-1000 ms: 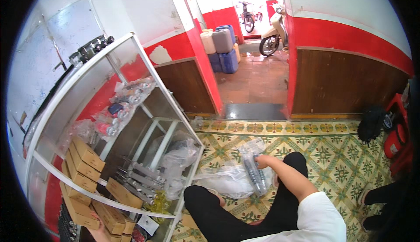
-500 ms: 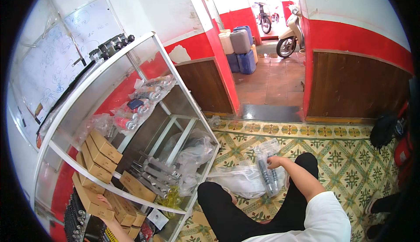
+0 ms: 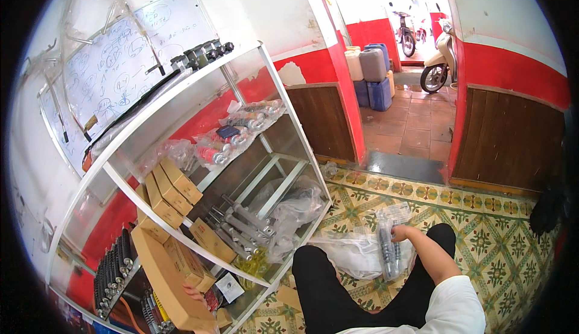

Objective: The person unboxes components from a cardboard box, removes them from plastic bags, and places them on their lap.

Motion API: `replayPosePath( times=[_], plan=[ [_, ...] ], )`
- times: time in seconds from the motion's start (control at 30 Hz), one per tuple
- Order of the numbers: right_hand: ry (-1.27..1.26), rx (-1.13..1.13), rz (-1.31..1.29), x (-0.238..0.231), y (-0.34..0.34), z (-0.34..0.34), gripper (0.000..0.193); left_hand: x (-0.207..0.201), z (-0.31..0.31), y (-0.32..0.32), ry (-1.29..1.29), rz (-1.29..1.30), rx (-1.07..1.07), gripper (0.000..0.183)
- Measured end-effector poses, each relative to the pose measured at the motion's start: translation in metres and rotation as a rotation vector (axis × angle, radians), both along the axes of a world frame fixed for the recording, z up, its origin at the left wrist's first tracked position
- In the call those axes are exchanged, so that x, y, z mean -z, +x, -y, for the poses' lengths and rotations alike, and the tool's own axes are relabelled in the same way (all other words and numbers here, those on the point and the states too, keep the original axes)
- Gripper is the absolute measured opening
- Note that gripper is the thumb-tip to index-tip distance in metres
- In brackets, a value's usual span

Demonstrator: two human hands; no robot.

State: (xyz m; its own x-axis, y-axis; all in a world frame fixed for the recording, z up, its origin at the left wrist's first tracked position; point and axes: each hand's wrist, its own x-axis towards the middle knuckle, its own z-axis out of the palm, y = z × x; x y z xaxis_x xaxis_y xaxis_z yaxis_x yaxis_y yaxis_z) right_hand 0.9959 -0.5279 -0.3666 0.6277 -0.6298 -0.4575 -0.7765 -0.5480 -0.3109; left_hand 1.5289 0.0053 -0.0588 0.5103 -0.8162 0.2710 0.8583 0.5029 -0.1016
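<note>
My left hand (image 3: 194, 293) grips a long brown cardboard box (image 3: 161, 279) at the lower left, its fingers showing on the box's side and the rest hidden behind it. The box slants down out of the metal shelf, in front of other cartons. My right hand (image 3: 399, 233) is closed on a pair of coil-spring shock absorbers (image 3: 388, 254) wrapped in clear plastic. They stand tilted between my knees, over a white plastic bag (image 3: 350, 255) on the tiled floor.
The glass-and-metal shelf (image 3: 289, 92) on my left holds stacked cartons (image 3: 175, 186), bagged red shock absorbers (image 3: 211, 155), grey metal tubes (image 3: 244, 222) and a row of black shock absorbers (image 3: 114, 270). Plastic jugs (image 3: 377, 86) and a scooter (image 3: 443, 62) stand beyond the doorway.
The view has turned left. My left hand has drawn the long box further out of the shelf and tipped it downward. My right hand stays on the wrapped shock absorbers.
</note>
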Motion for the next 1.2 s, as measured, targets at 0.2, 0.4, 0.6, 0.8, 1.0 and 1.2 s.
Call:
replayPosePath(
  times=[0.2, 0.4, 0.6, 0.8, 1.0, 1.2],
  plan=[
    [0.007, -0.042, -0.105, 0.002, 0.005, -0.004, 0.064, 0.042, -0.033, -0.069, 0.331, 0.103, -0.065, 0.054],
    [0.044, -0.018, 0.299, -0.011, 0.034, -0.028, 0.053, 0.076, -0.003, -0.118, 0.566, 0.199, 0.068, 0.059],
    [0.630, -0.228, 0.862, -0.232, 0.167, -0.191, 0.057, 0.098, 0.052, -0.142, 0.700, 0.404, 0.174, 0.063],
    [0.367, 0.202, 0.964, -0.329, 0.215, -0.244, 0.076, 0.110, 0.154, -0.161, 0.690, 1.027, -0.259, 0.085],
    [0.555, 0.154, 1.292, -0.316, 0.205, -0.204, 0.072, 0.093, 0.207, -0.174, 0.649, 1.387, -0.515, 0.084],
    [0.734, -0.107, 1.332, -0.292, 0.187, -0.191, 0.083, 0.117, 0.217, -0.150, 0.737, 1.785, -0.685, 0.089]
  ],
)
